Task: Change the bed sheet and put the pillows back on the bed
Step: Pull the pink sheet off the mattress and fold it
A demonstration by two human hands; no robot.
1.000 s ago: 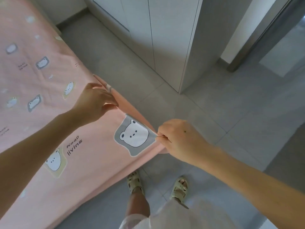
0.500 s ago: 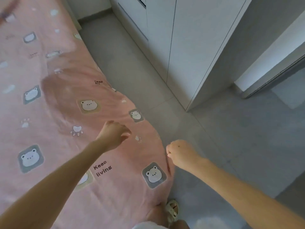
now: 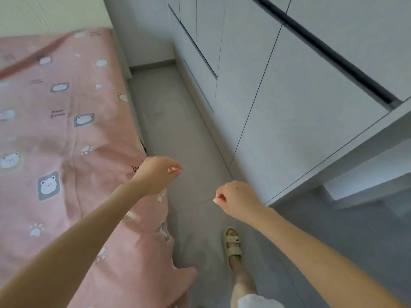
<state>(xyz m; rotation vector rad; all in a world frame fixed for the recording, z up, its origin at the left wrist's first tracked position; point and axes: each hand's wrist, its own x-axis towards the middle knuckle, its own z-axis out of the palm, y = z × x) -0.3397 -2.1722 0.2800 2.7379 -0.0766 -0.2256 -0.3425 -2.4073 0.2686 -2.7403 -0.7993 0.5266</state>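
Pink bear-print sheet (image 3: 66, 141) lies spread over the bed (image 3: 122, 58), near edge hanging toward the grey floor (image 3: 178, 112). Left hand (image 3: 155, 172) above that edge, fingers loosely curled, holding nothing. Right hand (image 3: 238, 198) over floor, fisted, holding nothing. Sandalled foot (image 3: 232, 243) near the sheet; wardrobe (image 3: 289, 107) opposite.

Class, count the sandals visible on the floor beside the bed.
1. The sandal is on the floor, between the sheet and the cupboard. A second may be hidden behind the hanging sheet or out of frame.
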